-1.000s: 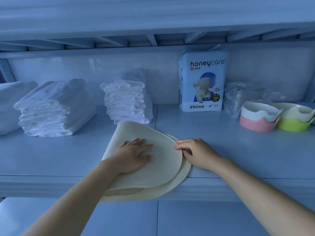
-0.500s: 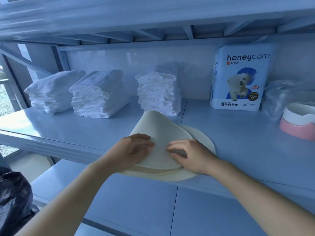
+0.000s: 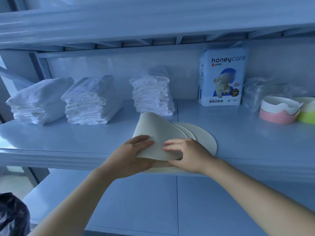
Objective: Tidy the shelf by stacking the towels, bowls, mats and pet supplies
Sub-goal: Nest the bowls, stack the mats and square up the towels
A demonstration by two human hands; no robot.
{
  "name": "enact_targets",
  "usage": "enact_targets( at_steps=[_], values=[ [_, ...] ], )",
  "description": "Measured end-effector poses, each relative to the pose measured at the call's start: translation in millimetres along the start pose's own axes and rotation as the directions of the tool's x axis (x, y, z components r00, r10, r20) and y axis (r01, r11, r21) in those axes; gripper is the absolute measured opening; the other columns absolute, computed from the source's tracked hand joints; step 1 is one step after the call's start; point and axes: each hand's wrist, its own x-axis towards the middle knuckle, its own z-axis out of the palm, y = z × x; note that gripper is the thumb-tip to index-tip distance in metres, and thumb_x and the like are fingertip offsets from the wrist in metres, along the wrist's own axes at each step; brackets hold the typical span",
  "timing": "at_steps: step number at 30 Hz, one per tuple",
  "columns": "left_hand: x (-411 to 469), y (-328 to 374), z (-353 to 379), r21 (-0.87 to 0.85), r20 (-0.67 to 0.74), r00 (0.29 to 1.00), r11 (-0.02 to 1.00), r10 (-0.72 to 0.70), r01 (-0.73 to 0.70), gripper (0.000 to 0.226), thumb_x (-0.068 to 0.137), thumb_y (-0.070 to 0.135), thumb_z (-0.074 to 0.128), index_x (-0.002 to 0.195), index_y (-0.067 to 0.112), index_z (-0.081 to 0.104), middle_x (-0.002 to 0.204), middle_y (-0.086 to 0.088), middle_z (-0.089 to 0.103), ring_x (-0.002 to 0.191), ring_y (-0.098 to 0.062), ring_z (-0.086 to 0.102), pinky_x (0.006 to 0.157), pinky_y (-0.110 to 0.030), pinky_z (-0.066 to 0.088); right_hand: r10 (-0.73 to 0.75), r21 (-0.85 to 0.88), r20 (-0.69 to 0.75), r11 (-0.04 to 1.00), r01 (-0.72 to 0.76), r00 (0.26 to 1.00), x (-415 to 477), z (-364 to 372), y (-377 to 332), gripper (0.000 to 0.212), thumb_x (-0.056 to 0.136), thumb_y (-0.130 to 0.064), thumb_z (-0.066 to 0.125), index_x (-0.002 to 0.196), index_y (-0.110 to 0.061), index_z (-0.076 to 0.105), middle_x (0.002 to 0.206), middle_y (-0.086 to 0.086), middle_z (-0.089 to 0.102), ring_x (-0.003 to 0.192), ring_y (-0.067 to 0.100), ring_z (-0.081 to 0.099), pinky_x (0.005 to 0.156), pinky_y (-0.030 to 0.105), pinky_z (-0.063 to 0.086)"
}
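On my feed the green bowl (image 3: 306, 114) ran off the right edge and the black bag (image 3: 12, 213) off the lower left corner. The lifted mat (image 3: 153, 132) hid much of the mats beneath (image 3: 204, 142), so I could not count them. Small print on the honeycare pack (image 3: 221, 79) was unreadable.

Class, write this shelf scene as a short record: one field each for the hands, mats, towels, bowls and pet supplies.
left hand: grips the top mat at its near edge
right hand: pinches the same edge
top mat: cream, bent upward
lower mats: flat on the shelf
towels: three white stacks, left and behind the mats
bowls: white bowl inside pink bowl, green bowl beside them
pet supplies: honeycare pack, upright at the back
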Motion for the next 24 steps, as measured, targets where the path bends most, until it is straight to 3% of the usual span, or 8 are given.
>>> enact_targets(
  at_steps=[3, 8, 10, 12, 15, 19, 24],
  values=[
    [1, -2, 0, 0.071, -0.08, 0.997, 0.997, -0.004, 0.009, 0.055, 0.081, 0.037, 0.064, 0.132, 0.045, 0.045, 0.143, 0.025, 0.033, 0.125, -0.003, 0.041, 0.092, -0.026, 0.044, 0.046, -0.009, -0.048, 0.999, -0.047, 0.998, 0, 4, -9, 0.044, 0.079, -0.035, 0.069, 0.121, -0.031, 0.061, 0.134, -0.017, 0.052, 0.123, 0.002, 0.046, 0.096, 0.013, 0.029],
    [5, 0, 1, 0.015, -0.17, 0.985, 1.0, -0.016, 0.019, 0.039, 0.086, 0.034, 0.056, 0.124, 0.041, 0.055, 0.134, 0.022, 0.05, 0.119, -0.007, 0.05, 0.079, -0.028, 0.05, 0.113, -0.041, -0.1, 0.992, -0.118, 0.989, 2, 10, -22, 0.05, 0.08, -0.039, 0.069, 0.127, -0.028, 0.057, 0.136, -0.016, 0.051, 0.125, 0.003, 0.044, 0.094, 0.012, 0.028],
    [6, 1, 2, 0.004, -0.171, 0.985, 1.0, -0.012, 0.013, 0.038, 0.088, 0.03, 0.054, 0.124, 0.04, 0.055, 0.133, 0.021, 0.051, 0.12, -0.007, 0.05, 0.081, -0.029, 0.05, 0.136, -0.041, -0.138, 0.989, -0.143, 0.981, 3, 11, -27, 0.05, 0.078, -0.038, 0.07, 0.126, -0.027, 0.057, 0.135, -0.016, 0.052, 0.123, 0.004, 0.046, 0.094, 0.014, 0.03],
    [6, 0, 2, 0.001, -0.169, 0.986, 1.0, -0.006, 0.006, 0.038, 0.089, 0.029, 0.051, 0.126, 0.04, 0.054, 0.134, 0.021, 0.05, 0.122, -0.006, 0.048, 0.085, -0.029, 0.049, 0.115, -0.074, -0.211, 0.988, -0.133, 0.971, 4, 13, -32, 0.043, 0.076, -0.03, 0.068, 0.118, -0.022, 0.063, 0.126, -0.011, 0.059, 0.116, 0.011, 0.052, 0.095, 0.024, 0.043],
    [5, -3, 1, 0.001, -0.17, 0.985, 1.0, -0.001, 0.001, 0.038, 0.091, 0.03, 0.049, 0.127, 0.042, 0.052, 0.136, 0.022, 0.048, 0.122, -0.006, 0.048, 0.083, -0.031, 0.05, 0.057, -0.153, -0.276, 0.983, -0.102, 0.96, 7, 19, -43, 0.027, 0.075, -0.022, 0.062, 0.1, -0.011, 0.064, 0.107, -0.001, 0.064, 0.1, 0.023, 0.058, 0.077, 0.041, 0.053],
    [2, -10, 0, -0.008, -0.172, 0.985, 1.0, 0.004, -0.005, 0.039, 0.092, 0.031, 0.049, 0.129, 0.043, 0.05, 0.138, 0.022, 0.046, 0.124, -0.005, 0.046, 0.086, -0.031, 0.049, 0.051, -0.107, -0.364, 0.99, -0.096, 0.93, 16, 26, -47, 0.02, 0.074, -0.017, 0.063, 0.092, -0.012, 0.066, 0.1, -0.001, 0.067, 0.094, 0.023, 0.061, 0.071, 0.04, 0.054],
    [-2, -17, -2, -0.025, -0.11, 0.993, 0.999, 0.038, -0.041, 0.043, 0.091, 0.032, 0.051, 0.132, 0.043, 0.046, 0.144, 0.018, 0.039, 0.129, -0.006, 0.041, 0.094, -0.027, 0.043, -0.038, -0.158, -0.4, 0.987, -0.028, 0.916, 18, 19, -45, 0.033, 0.062, 0.004, 0.059, 0.088, -0.011, 0.072, 0.097, -0.002, 0.072, 0.087, 0.025, 0.066, 0.066, 0.037, 0.056]
  ],
)
